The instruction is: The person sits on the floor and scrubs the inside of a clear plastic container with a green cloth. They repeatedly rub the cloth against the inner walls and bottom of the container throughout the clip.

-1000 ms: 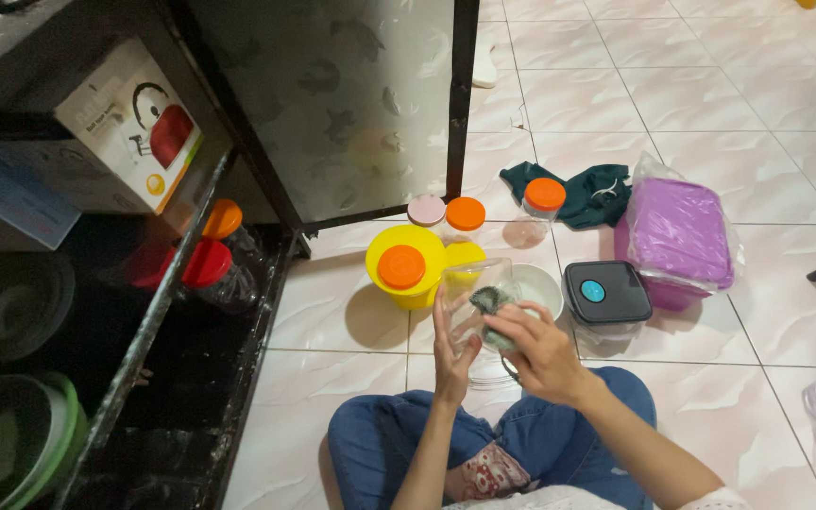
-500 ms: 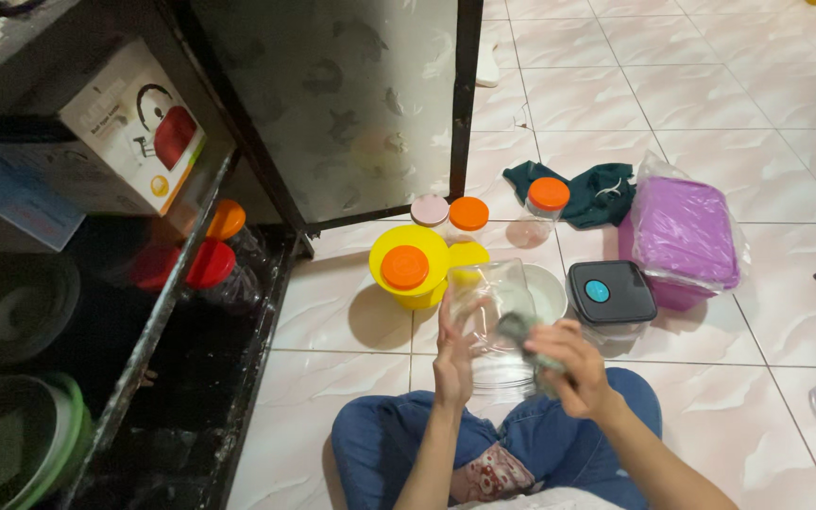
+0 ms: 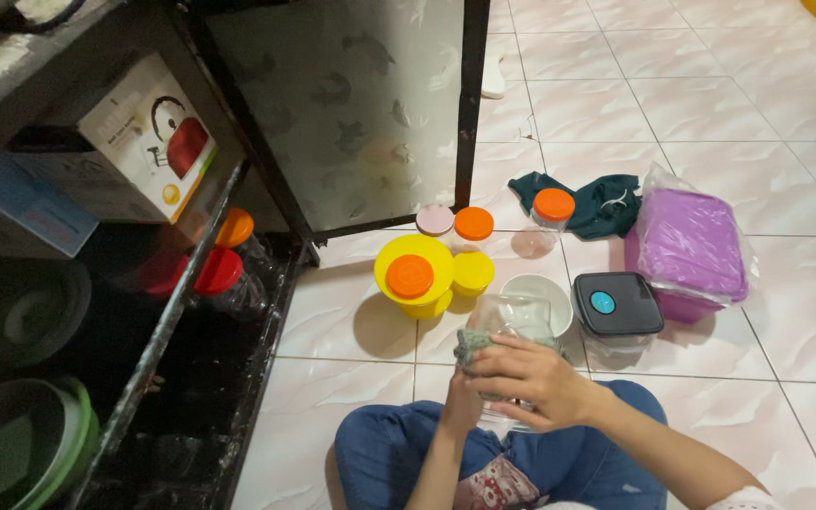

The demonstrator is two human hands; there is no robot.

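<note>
I sit cross-legged on a tiled floor with a clear plastic jar (image 3: 517,316) held over my lap. My left hand (image 3: 462,401) grips the jar from below and behind. My right hand (image 3: 533,378) presses a grey-green cloth (image 3: 472,342) against the jar's left side. The jar has no lid on and looks empty.
In front of me stand a yellow pitcher with an orange lid (image 3: 415,274), a white bowl (image 3: 538,293), a black-lidded box (image 3: 616,307), a purple box in plastic (image 3: 691,246), small lidded jars (image 3: 473,225) and a dark green cloth (image 3: 597,200). An open black cabinet (image 3: 191,312) stands left.
My right hand has carried the cloth from the jar's right side across to its left side. The jar has tipped lower, toward my lap.
</note>
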